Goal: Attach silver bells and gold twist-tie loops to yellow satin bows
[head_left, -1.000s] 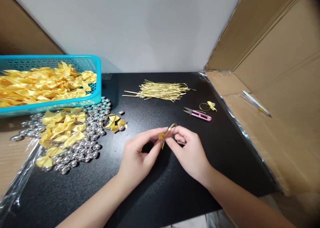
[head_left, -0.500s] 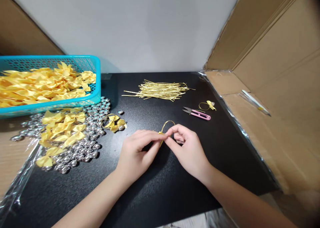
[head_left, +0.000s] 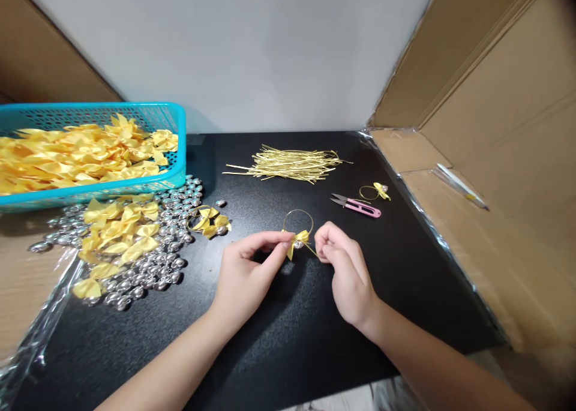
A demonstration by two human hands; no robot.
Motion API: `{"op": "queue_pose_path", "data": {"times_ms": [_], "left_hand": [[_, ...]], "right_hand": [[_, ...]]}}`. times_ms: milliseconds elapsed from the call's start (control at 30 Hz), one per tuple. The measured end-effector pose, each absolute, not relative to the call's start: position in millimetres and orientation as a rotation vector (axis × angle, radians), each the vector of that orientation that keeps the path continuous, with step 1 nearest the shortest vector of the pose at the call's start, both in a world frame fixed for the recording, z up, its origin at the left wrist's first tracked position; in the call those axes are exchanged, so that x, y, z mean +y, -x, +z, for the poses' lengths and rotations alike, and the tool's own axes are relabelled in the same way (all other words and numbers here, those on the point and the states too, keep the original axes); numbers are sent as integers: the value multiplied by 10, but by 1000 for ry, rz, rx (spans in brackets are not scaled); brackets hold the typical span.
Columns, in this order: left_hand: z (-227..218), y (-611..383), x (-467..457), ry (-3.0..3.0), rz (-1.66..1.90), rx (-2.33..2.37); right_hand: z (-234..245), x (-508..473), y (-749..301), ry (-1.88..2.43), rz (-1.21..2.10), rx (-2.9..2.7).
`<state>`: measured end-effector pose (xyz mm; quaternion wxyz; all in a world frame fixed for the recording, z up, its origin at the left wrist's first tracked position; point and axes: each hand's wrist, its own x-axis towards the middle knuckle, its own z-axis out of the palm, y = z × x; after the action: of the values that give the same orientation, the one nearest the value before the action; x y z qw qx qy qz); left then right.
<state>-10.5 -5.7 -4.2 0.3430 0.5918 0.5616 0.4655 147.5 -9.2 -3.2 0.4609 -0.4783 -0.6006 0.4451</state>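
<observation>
My left hand (head_left: 246,273) pinches a small yellow ribbon bow (head_left: 297,240) just above the black table (head_left: 279,333). A thin gold wire tie (head_left: 297,218) stands up from the bow as a round loop. My right hand (head_left: 345,272) is closed on the loose end of that wire, right of the bow. A small silver bead shows under the bow. Both hands hover near the middle of the table.
A turquoise basket (head_left: 175,159) of yellow bows stands at the far left. Loose bows (head_left: 117,234) lie on silver beads (head_left: 148,276) in front of it. Gold wire ties (head_left: 288,163), pink snips (head_left: 357,206) and a finished looped bow (head_left: 375,191) lie behind. Cardboard (head_left: 495,177) walls the right.
The hands have drawn apart, the right one moving right with the wire end. The wire now forms a full round loop above the bow, which shows clearly.
</observation>
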Motion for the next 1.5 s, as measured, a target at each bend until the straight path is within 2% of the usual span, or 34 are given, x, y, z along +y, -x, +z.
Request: {"op": "queue_pose_path", "data": {"times_ms": [300, 600, 833, 1067, 1500], "left_hand": [[-76, 69, -66, -1358, 1213, 1424], [-89, 62, -77, -1190, 1195, 1420], [-91, 66, -76, -1149, 1199, 1435], [-87, 50, -77, -1110, 1205, 1474], [-83, 60, -91, -1165, 1229, 1481]], "right_hand": [[-65, -144, -1410, 1110, 1056, -1601], [-98, -179, -1406, 1177, 980, -1470], [-27, -156, -1397, 1341, 601, -1598], [-70, -142, -1366, 1360, 805, -1565], [-92, -154, -1338, 1374, 917, -1566]]}}
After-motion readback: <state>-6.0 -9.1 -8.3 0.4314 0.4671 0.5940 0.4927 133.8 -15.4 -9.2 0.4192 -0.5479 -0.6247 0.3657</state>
